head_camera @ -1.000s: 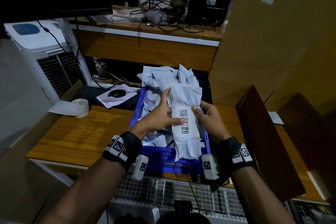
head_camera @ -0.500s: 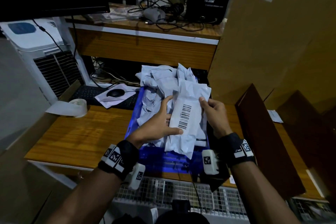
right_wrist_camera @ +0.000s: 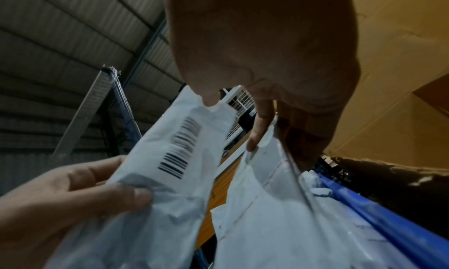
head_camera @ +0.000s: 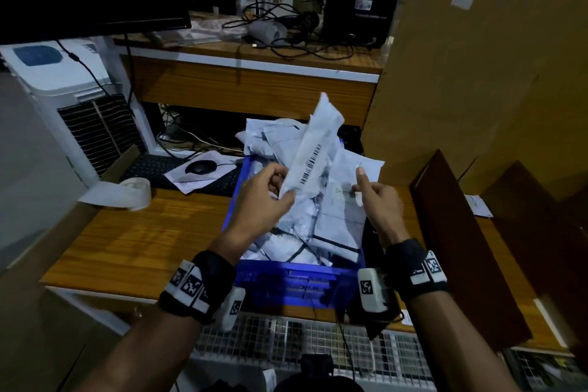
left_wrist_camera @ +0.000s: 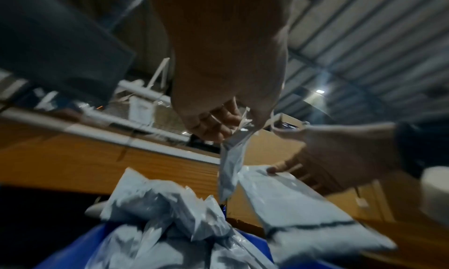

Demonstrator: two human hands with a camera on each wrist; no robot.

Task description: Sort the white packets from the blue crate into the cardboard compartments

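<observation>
The left hand (head_camera: pixel 265 197) pinched the lower end of a long white packet (head_camera: pixel 313 149) between thumb and fingers, its grip closed on that end, so the packet stood tilted up and away over the blue crate (head_camera: pixel 297 283), its barcode label facing the head camera. In the right wrist view the same packet (right_wrist_camera: pixel 175 150) crossed the frame with the barcode plain, and the left thumb and fingers (right_wrist_camera: pixel 136 194) were curled round its crumpled end. The right hand (head_camera: pixel 380 200) held a second, flatter white packet (head_camera: pixel 346 197) by its upper edge, index finger raised along it and the other fingers curled, so that grip was closed on the packet too. In the left wrist view the right fingertips (left_wrist_camera: pixel 274 170) sat on that packet's corner (left_wrist_camera: pixel 298 202), which hung down toward the pile.

The rest of the white packets (head_camera: pixel 302 242) lay heaped in the blue crate, which sat on the wooden tabletop (head_camera: pixel 136 239) in front of the person. Brown cardboard dividers (head_camera: pixel 461 242) stood just to the right of the crate, with a tall cardboard wall (head_camera: pixel 477 79) behind them. To the left on the tabletop lay a roll of tape (head_camera: pixel 135 192), and beyond it a keyboard (head_camera: pixel 149 169) and a mouse (head_camera: pixel 201 166)
</observation>
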